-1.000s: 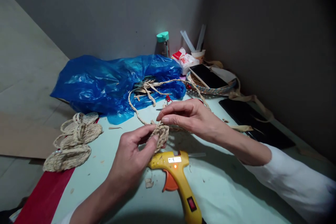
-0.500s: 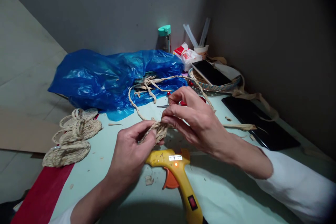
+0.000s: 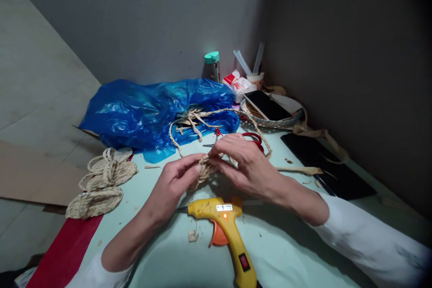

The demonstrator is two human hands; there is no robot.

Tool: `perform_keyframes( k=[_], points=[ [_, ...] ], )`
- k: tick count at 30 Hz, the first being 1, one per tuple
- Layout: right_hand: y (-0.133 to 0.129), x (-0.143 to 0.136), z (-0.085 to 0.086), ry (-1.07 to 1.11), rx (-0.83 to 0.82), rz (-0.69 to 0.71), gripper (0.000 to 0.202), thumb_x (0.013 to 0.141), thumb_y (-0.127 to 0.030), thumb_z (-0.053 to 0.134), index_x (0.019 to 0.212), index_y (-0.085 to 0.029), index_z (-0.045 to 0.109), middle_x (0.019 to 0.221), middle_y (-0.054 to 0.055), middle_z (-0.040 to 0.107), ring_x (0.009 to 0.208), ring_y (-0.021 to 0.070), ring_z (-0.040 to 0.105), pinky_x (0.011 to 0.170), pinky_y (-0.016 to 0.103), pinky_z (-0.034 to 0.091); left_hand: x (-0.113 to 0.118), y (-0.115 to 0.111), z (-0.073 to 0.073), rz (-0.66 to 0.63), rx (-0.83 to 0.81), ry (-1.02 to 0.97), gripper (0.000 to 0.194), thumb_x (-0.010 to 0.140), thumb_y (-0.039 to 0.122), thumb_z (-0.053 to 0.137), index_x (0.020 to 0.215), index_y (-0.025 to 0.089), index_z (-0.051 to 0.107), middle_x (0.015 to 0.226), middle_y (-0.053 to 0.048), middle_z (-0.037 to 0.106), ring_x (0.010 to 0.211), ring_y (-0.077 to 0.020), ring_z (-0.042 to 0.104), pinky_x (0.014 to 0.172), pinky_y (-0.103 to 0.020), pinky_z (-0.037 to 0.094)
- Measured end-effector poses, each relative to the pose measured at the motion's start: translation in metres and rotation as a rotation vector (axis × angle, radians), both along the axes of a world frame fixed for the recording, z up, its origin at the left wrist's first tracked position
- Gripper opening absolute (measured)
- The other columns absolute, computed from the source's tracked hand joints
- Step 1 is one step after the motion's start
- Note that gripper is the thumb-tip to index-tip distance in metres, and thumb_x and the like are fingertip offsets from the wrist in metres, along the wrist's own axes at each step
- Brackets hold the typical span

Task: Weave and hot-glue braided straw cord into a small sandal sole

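Between my two hands is a small piece of braided straw (image 3: 206,172), coiled and pale tan. My left hand (image 3: 172,182) pinches its left side between thumb and fingers. The fingers of my right hand (image 3: 248,162) close on its upper right edge, hiding part of it. A long straw braid (image 3: 225,110) loops from the work up past the blue bag and round to the right. Below my hands lies a yellow hot glue gun (image 3: 221,211) with an orange trigger and a lit orange light. Red-handled scissors (image 3: 254,137) lie behind my right hand, partly covered.
Several woven straw slippers (image 3: 96,200) lie at the left edge on red cloth. A blue plastic bag (image 3: 135,112) with straw spilling out sits behind. At the right are a basket (image 3: 270,121) holding a phone (image 3: 268,104), and a black tablet-like slab (image 3: 324,166).
My right hand has come down lower, its fingers now flatter over the braided piece. The camera view has tilted, so the table things sit slightly lower behind.
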State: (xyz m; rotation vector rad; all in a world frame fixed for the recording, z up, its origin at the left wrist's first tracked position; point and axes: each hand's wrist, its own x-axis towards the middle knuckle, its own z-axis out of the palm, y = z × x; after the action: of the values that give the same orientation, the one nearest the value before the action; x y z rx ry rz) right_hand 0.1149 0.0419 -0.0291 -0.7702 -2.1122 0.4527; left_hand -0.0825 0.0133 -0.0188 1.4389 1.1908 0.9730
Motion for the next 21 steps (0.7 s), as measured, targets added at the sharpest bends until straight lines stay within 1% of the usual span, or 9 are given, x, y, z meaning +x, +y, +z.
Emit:
perform_keyframes(
  k=[3, 5, 6, 8, 9, 11, 13, 17, 21],
  points=[
    [0.003, 0.005, 0.007, 0.094, -0.119, -0.048, 0.015, 0.091, -0.011, 0.062, 0.078, -0.018, 0.057, 0.074, -0.002, 0.056, 0.072, 0.0151, 0.05, 0.073, 0.031, 0.034, -0.004, 0.007, 0.006, 0.022, -0.139, -0.251, 0.042, 0.084, 0.041, 0.069, 0.121, 0.022, 0.076, 0.134, -0.01, 0.07, 0.113, -0.0328, 0.068, 0.096, -0.041, 0.053],
    [0.005, 0.009, 0.013, 0.169, -0.219, -0.052, 0.013, 0.09, -0.014, 0.063, 0.079, -0.018, 0.059, 0.076, -0.002, 0.059, 0.072, 0.0144, 0.052, 0.07, 0.029, 0.036, -0.007, 0.013, 0.011, 0.078, -0.18, -0.452, 0.043, 0.086, 0.042, 0.068, 0.123, 0.02, 0.074, 0.144, -0.011, 0.064, 0.117, -0.0344, 0.068, 0.098, -0.044, 0.054],
    [0.006, 0.011, 0.015, 0.209, -0.269, -0.048, 0.012, 0.089, -0.016, 0.064, 0.078, -0.019, 0.059, 0.076, -0.002, 0.06, 0.072, 0.0141, 0.053, 0.068, 0.028, 0.037, -0.01, 0.017, 0.012, 0.117, -0.154, -0.494, 0.041, 0.086, 0.041, 0.067, 0.12, 0.018, 0.075, 0.143, -0.013, 0.063, 0.118, -0.0348, 0.067, 0.098, -0.045, 0.055],
    [0.008, 0.014, 0.019, 0.297, -0.359, -0.039, 0.013, 0.087, -0.02, 0.066, 0.076, -0.019, 0.06, 0.074, -0.003, 0.06, 0.071, 0.0137, 0.053, 0.064, 0.027, 0.038, -0.015, 0.024, 0.012, 0.225, -0.06, -0.475, 0.034, 0.083, 0.035, 0.072, 0.11, 0.015, 0.077, 0.132, -0.015, 0.07, 0.115, -0.0328, 0.069, 0.096, -0.043, 0.057],
    [0.009, 0.015, 0.021, 0.343, -0.4, -0.035, 0.013, 0.086, -0.022, 0.067, 0.075, -0.019, 0.061, 0.073, -0.003, 0.059, 0.07, 0.0135, 0.053, 0.063, 0.027, 0.038, -0.019, 0.028, 0.01, 0.295, -0.007, -0.431, 0.03, 0.08, 0.032, 0.076, 0.103, 0.014, 0.078, 0.121, -0.014, 0.075, 0.108, -0.0296, 0.072, 0.094, -0.039, 0.058],
    [0.011, 0.017, 0.021, 0.437, -0.474, -0.027, 0.014, 0.083, -0.026, 0.069, 0.075, -0.019, 0.061, 0.071, -0.003, 0.058, 0.066, 0.0129, 0.052, 0.061, 0.027, 0.04, -0.025, 0.034, 0.004, 0.397, 0.063, -0.38, 0.021, 0.072, 0.026, 0.083, 0.089, 0.015, 0.078, 0.095, -0.007, 0.08, 0.088, -0.0195, 0.075, 0.085, -0.026, 0.059],
    [0.014, 0.019, 0.02, 0.536, -0.518, -0.031, 0.016, 0.082, -0.03, 0.071, 0.076, -0.02, 0.059, 0.07, -0.004, 0.057, 0.064, 0.0123, 0.052, 0.061, 0.027, 0.041, -0.03, 0.038, -0.002, 0.448, 0.087, -0.346, 0.018, 0.067, 0.024, 0.087, 0.08, 0.016, 0.077, 0.076, -0.002, 0.077, 0.069, -0.0121, 0.071, 0.071, -0.018, 0.057],
    [0.017, 0.019, 0.015, 0.7, -0.501, -0.099, 0.019, 0.08, -0.034, 0.073, 0.077, -0.02, 0.059, 0.072, -0.004, 0.057, 0.067, 0.0124, 0.053, 0.064, 0.026, 0.043, -0.031, 0.036, -0.005, 0.437, 0.1, -0.283, 0.019, 0.066, 0.027, 0.088, 0.075, 0.014, 0.078, 0.065, -0.002, 0.073, 0.046, -0.0083, 0.059, 0.048, -0.016, 0.049],
    [0.015, 0.013, 0.012, 0.77, -0.458, -0.173, 0.019, 0.08, -0.034, 0.074, 0.076, -0.021, 0.061, 0.073, -0.003, 0.06, 0.068, 0.0135, 0.054, 0.066, 0.027, 0.044, -0.022, 0.027, -0.004, 0.346, 0.073, -0.258, 0.018, 0.073, 0.03, 0.084, 0.07, 0.014, 0.077, 0.056, -0.002, 0.068, 0.037, -0.009, 0.054, 0.041, -0.02, 0.045]
  ],
)
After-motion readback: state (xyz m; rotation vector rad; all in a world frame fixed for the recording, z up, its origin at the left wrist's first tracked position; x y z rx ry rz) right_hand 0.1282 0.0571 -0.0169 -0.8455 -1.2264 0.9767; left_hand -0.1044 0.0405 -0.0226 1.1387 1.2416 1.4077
